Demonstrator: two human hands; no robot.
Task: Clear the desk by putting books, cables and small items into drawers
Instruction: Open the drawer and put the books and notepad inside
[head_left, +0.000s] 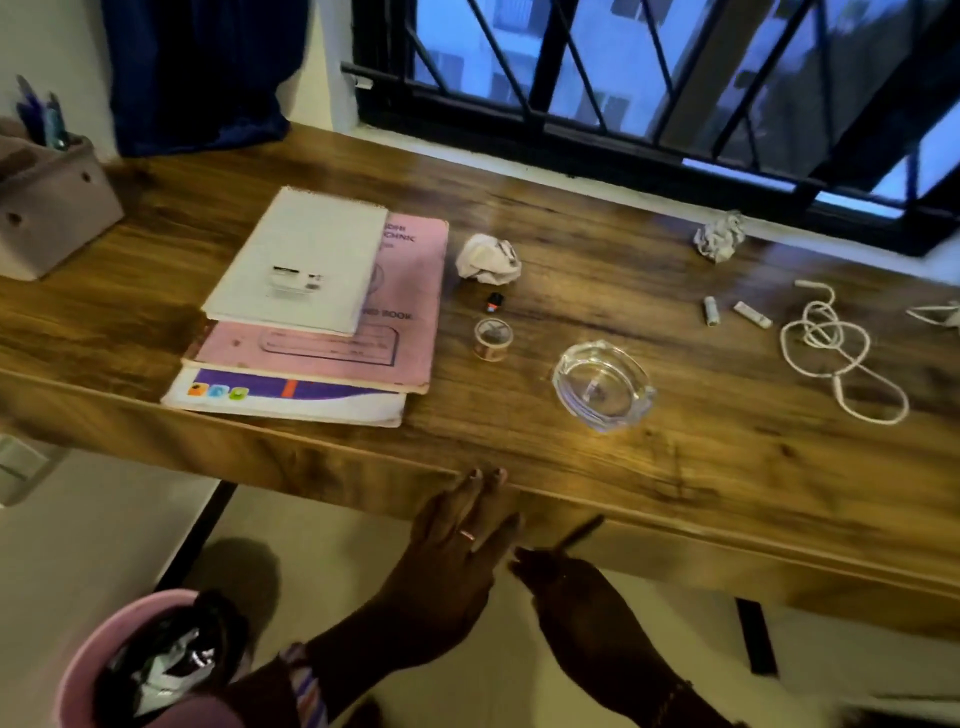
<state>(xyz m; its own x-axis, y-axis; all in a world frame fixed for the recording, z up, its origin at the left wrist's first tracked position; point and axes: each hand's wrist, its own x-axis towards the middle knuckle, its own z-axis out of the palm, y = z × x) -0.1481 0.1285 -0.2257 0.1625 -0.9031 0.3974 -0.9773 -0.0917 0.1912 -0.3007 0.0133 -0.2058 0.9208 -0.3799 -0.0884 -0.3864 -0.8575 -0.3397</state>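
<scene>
Wood-grain desk (597, 291), still fully loaded: your stack of books (317, 306) lies at ten o'clock, a white cable (836, 353) coils at three o'clock, and between them sit a crumpled paper (488, 258), a small bottle (494, 301), a tape roll (492, 339), a glass ashtray (602, 384) and two small white tubes (732, 312). A second paper ball (721, 236) rests near the window at one o'clock.

Nothing has reached a drawer, so you appear to be at the opening step. Your left hand (457, 540) lies flat against the desk's front edge at six o'clock, fingers (485, 480) extended and close together, tips touching the wood, gripping nothing. Your right hand (566, 587), just beside it, looks loosely curled next to a dark slanted handle (581, 532); blur hides whether it actually grasps it.

Next, you likely need a firm hold on that handle and a straight pull toward yourself, with the left hand clear of the drawer front.

A pink bin (130, 660) stands at seven o'clock.
</scene>
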